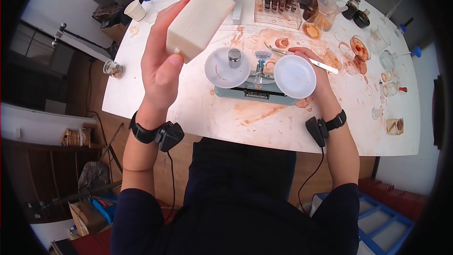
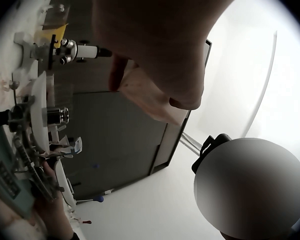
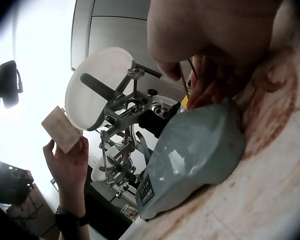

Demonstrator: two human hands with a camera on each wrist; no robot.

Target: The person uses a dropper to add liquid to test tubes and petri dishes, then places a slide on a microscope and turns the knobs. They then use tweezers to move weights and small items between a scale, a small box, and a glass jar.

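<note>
My left hand (image 1: 160,68) holds a white box-shaped block (image 1: 200,23) up over the table's left side, thumb on its near edge and fingers along its far side. Below and right of it stands a blue-green pan balance (image 1: 257,94). On the balance's left pan (image 1: 219,76) rests a metal cylinder weight (image 1: 234,58); the right pan (image 1: 295,76) bears nothing. Behind the right pan, my right hand (image 1: 321,78) grips metal tweezers (image 1: 325,66), their tips pointing left. In the right wrist view the tweezers' two prongs (image 3: 185,82) show beneath the hand, close to the balance base.
A clear rack (image 1: 278,16) of dark-filled test tubes stands at the back, with flasks (image 1: 312,29) and dark bottles (image 1: 362,19) to its right. Stained dishes (image 1: 359,48) and glassware line the right side. A microscope (image 2: 72,51) sits behind. A jar (image 1: 113,69) stands at the left edge.
</note>
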